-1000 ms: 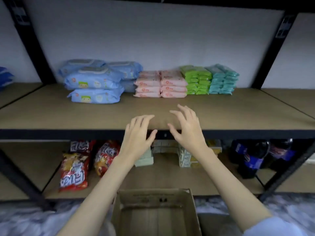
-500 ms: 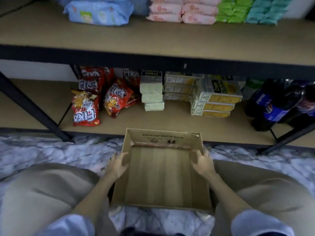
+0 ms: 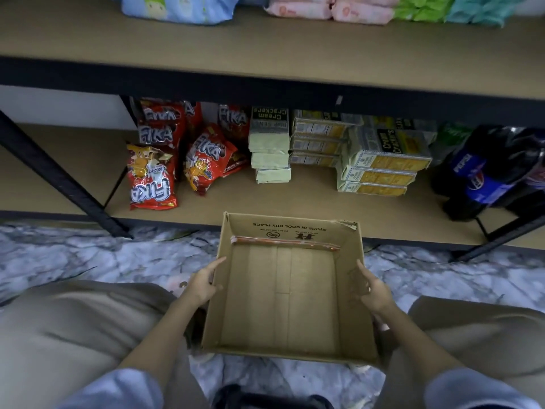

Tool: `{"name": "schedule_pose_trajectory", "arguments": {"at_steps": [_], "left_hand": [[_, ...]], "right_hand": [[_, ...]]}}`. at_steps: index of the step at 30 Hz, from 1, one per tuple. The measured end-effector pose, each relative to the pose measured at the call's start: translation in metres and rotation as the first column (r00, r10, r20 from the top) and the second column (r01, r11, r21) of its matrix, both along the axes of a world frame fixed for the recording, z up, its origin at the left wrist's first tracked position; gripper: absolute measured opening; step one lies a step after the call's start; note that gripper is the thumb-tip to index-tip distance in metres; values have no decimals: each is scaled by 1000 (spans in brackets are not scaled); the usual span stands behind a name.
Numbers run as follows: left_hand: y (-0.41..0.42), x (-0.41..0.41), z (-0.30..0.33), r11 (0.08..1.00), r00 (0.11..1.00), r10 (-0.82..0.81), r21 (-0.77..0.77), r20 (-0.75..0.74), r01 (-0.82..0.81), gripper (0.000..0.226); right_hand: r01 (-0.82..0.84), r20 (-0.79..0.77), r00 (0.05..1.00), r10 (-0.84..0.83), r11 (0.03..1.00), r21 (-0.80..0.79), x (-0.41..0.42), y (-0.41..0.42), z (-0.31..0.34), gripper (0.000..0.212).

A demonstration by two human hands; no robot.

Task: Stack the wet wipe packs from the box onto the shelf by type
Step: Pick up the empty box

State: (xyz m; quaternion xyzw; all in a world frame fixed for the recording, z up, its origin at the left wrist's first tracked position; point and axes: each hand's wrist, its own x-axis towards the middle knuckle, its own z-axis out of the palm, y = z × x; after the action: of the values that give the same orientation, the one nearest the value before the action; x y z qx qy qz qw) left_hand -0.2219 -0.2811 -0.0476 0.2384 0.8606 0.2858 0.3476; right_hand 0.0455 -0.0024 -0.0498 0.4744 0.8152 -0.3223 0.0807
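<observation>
With the cardboard box [image 3: 283, 293] on the floor showing no packs inside and the wet wipe packs [image 3: 327, 8] sorted on the upper shelf [image 3: 265, 51], stacking looks finished; the left hand [image 3: 203, 286] and right hand [image 3: 373, 293] hold its side walls, fingers seemingly curled over the rims, so next probably comes lifting the box away.

A black metal-framed rack [image 3: 59, 175] with tan board shelves stands on a grey-and-white marbled floor [image 3: 88, 255], a white wall [image 3: 59, 109] visible behind its lower tier. The lower board [image 3: 295, 199] carries red snack bags [image 3: 152, 175], stacked cracker packets [image 3: 380, 169] and dark cola bottles [image 3: 486, 172]. Lighting is dim and even.
</observation>
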Motion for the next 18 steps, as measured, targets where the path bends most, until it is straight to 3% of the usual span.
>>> {"name": "schedule_pose_trajectory", "arguments": {"at_steps": [3,9,14,18], "left_hand": [[-5,4,15,1000,1000,-16,15,-15,16,74],[9,11,73,982,996,19,190,-92,-1,77],[41,31,125,942,998,60,334,-34,-45,80],[86,32,164,913,991,71,407,-118,-17,75]], "right_hand": [[-9,-56,998,7,999,-34,10,-4,12,86],[63,-200,977,-72,997,-51,33,18,59,84],[148,-384,910,-155,988,-47,59,47,110,82],[225,-510,831,-220,973,-52,73,64,139,81]]}}
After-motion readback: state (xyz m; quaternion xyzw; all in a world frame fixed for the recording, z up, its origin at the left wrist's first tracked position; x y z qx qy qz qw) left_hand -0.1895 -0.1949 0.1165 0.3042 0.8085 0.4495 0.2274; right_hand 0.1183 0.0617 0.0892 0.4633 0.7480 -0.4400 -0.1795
